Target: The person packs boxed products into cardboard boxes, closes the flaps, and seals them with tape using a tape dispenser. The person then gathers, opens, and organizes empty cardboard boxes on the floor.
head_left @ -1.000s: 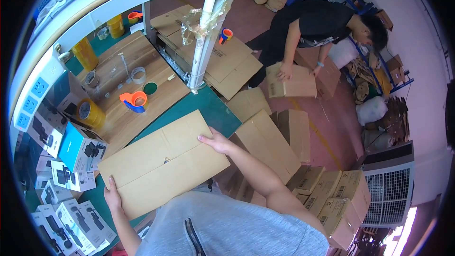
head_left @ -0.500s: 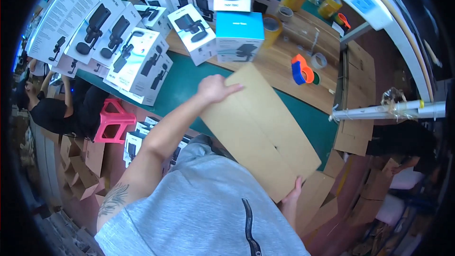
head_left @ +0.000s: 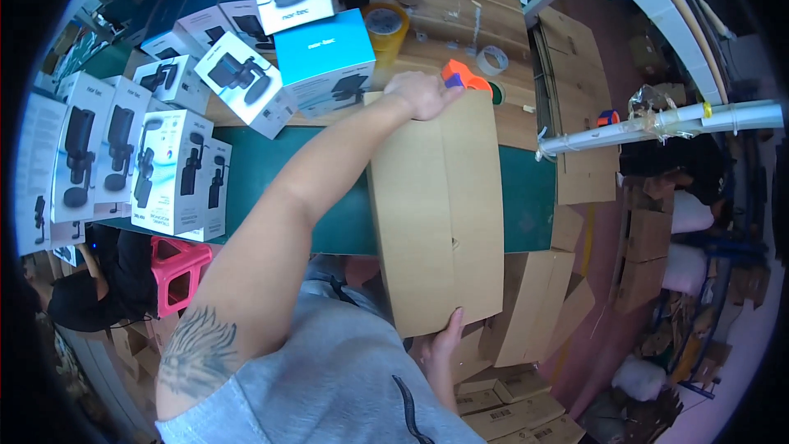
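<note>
A plain brown cardboard carton is held between my two hands over the green mat, its long side running away from me and a seam along its upper face. My left hand grips the far end, with the fingers bent over the edge. At the near end, my right hand holds the lower edge, its thumb showing against the board and the other fingers partly hidden. Just past the left hand, an orange tape dispenser lies on the wooden tabletop, partly covered by hand and carton.
White product boxes with microphone pictures crowd the left; a blue-topped box stands nearer the middle. Tape rolls lie behind. A white pole juts in at right. Open cartons stand below the table. A person sits near a pink stool.
The carton has swung from a slant to nearly straight away from me, both hands still on it. My view has shifted rightward, and the dispenser is now partly covered.
</note>
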`<state>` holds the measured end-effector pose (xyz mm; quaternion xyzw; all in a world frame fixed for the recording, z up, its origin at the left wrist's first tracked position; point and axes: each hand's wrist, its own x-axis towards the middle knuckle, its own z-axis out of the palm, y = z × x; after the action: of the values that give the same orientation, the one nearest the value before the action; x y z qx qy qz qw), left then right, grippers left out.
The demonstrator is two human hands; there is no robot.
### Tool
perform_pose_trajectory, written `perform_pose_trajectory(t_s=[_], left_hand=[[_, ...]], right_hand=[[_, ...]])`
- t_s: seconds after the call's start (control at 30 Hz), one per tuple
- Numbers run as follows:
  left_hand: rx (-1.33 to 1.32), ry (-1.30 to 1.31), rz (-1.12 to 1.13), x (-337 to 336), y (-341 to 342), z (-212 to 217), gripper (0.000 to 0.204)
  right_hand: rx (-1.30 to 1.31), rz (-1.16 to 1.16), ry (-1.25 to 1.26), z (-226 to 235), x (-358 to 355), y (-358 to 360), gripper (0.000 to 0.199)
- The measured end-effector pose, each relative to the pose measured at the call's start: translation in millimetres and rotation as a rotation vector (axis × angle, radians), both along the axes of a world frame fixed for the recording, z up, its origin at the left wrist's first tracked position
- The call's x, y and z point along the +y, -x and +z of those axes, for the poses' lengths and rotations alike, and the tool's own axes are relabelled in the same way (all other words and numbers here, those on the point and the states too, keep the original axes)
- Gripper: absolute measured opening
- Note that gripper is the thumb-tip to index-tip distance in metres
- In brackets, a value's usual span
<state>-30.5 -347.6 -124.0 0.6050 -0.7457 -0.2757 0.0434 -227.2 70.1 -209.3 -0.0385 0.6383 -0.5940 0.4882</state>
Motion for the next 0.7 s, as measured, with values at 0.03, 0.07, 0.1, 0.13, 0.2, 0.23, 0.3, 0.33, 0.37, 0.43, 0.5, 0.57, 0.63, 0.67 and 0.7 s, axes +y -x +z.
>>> perform_pose_trajectory(t_s=[0.03,0.07,0.1,0.13,0.2,0.23,0.3,0.33,0.37,0.43,0.5,0.57,0.63,0.67,0.7], left_hand=[[0.005,-0.025,0.000,-2.7,-1.9,-1.3,0.082],[-0.002,0.011,0.002,-2.4,-3.6,-6.4,0.079],[-0.001,-0.004,0.012,-2.5,-3.6,-8.6,0.079],[-0.034,-0.065,0.001,-3.7,-3.2,-1.1,0.077],[-0.059,-0.127,0.015,-7.6,-3.3,3.4,0.075],[-0.036,-0.124,-0.007,-7.0,-2.5,4.1,0.075],[-0.018,-0.119,-0.003,-1.4,-7.5,1.1,0.075],[-0.039,-0.127,0.020,2.4,-11.3,0.1,0.075],[-0.057,-0.136,0.034,4.1,-10.6,-1.6,0.075],[-0.067,-0.119,0.065,5.2,-4.3,-4.0,0.073],[-0.091,-0.105,0.090,3.8,5.9,-4.8,0.071],[-0.065,0.014,0.122,5.7,11.0,-1.8,0.068],[-0.090,0.055,0.180,9.7,9.4,-12.8,0.061],[-0.072,0.129,0.246,11.2,7.6,-15.7,0.059],[-0.053,0.206,0.304,13.2,6.2,-18.7,0.056]], right_hand=[[0.123,0.106,-0.029,6.5,-3.2,11.2,0.048],[0.124,0.112,-0.045,7.4,-1.3,30.2,0.048],[0.225,0.071,-0.097,3.7,2.0,57.7,0.038],[0.326,0.033,-0.144,-1.8,0.8,87.2,0.028],[0.539,-0.270,0.068,12.2,-41.6,112.8,0.013],[0.757,-0.197,0.137,33.4,-76.9,111.4,0.014],[0.876,0.097,0.309,60.6,-148.3,111.9,0.017],[0.769,0.309,0.410,63.7,-189.3,110.9,0.019],[0.694,0.472,0.573,57.4,-231.9,105.3,0.018],[0.524,0.627,0.612,31.7,-321.8,96.3,0.019],[0.366,0.742,0.622,10.1,-407.1,79.8,0.026],[0.392,0.960,0.603,-20.7,-478.8,63.0,0.032],[0.475,1.166,0.411,-47.5,-522.5,37.2,0.038],[0.449,1.181,0.412,-51.0,-531.6,27.8,0.038],[0.717,1.295,0.223,-54.0,-537.5,21.6,0.044]])
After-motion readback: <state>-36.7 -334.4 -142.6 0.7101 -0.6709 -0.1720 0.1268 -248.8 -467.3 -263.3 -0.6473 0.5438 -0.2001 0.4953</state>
